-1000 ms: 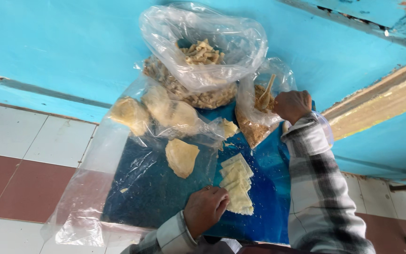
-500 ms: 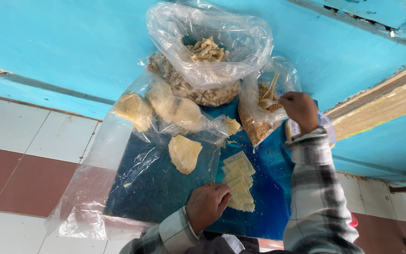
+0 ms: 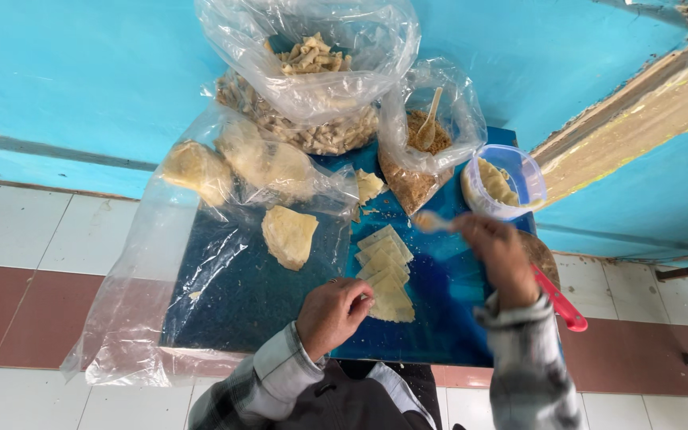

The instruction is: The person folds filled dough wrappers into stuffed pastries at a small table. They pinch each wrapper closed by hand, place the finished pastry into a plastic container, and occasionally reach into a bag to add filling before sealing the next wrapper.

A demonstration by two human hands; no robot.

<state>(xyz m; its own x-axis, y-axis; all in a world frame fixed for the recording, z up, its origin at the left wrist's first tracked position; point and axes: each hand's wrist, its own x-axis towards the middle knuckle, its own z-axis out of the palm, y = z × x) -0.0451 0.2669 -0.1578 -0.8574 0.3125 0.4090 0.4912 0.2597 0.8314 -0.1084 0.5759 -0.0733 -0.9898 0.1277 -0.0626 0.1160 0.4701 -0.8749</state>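
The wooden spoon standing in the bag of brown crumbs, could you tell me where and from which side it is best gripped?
Grip the wooden spoon by its upper handle, coming from above through the open mouth of the clear bag. Its bowl seems sunk in the crumbs, and the handle leans up and free toward the opening.

You see glossy clear plastic bags [image 3: 312,48], a smooth blue surface [image 3: 447,318], matt pale dough squares [image 3: 388,275], and a plastic tub [image 3: 519,171].

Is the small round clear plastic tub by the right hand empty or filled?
Partly filled. Through the small round clear plastic tub, open with no lid, pale folded dough pieces show along its left side.
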